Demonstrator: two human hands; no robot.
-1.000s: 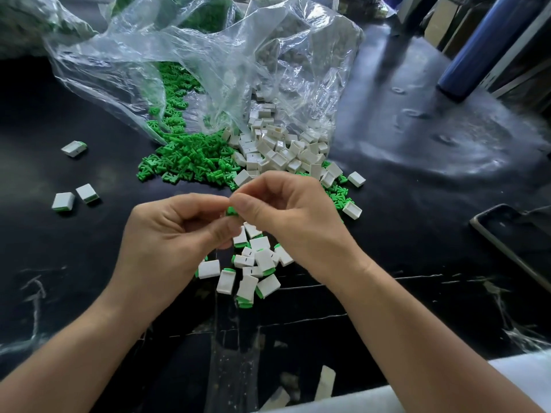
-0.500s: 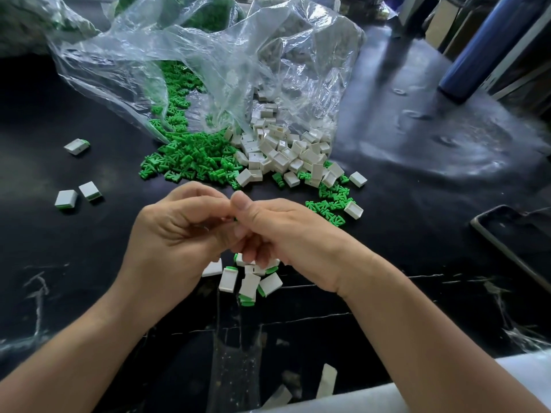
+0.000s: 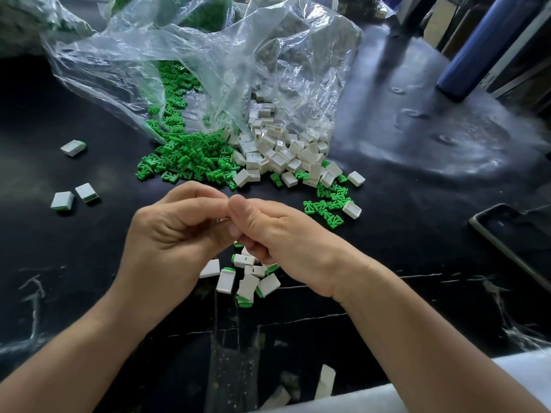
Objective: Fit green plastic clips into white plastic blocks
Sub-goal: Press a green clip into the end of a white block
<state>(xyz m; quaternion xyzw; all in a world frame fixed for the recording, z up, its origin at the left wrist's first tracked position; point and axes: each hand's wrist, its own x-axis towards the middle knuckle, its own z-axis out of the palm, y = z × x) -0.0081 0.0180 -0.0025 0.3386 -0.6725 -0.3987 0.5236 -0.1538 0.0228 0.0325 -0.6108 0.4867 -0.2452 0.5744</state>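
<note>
Left hand (image 3: 173, 234) and right hand (image 3: 286, 242) are jammed together thumb to thumb with all the fingers curled in. Honestly I can't tell what's pinched between them, since whatever piece it is sits hidden inside the grip. Right below them lies a little heap of finished blocks (image 3: 247, 281) with green ends, on the black table (image 3: 417, 263). Further out, the loose green clips (image 3: 190, 162) and empty white blocks (image 3: 277, 150) spill out of a clear plastic bag (image 3: 208, 64). My worry is that, pushing blind like that, a clip could go in crooked and jam, or pop loose and vanish into the heap. Compared with a second ago, the hands have dropped lower and cover more of the finished heap. The green tip that peeked out between the fingertips is gone from view.
</note>
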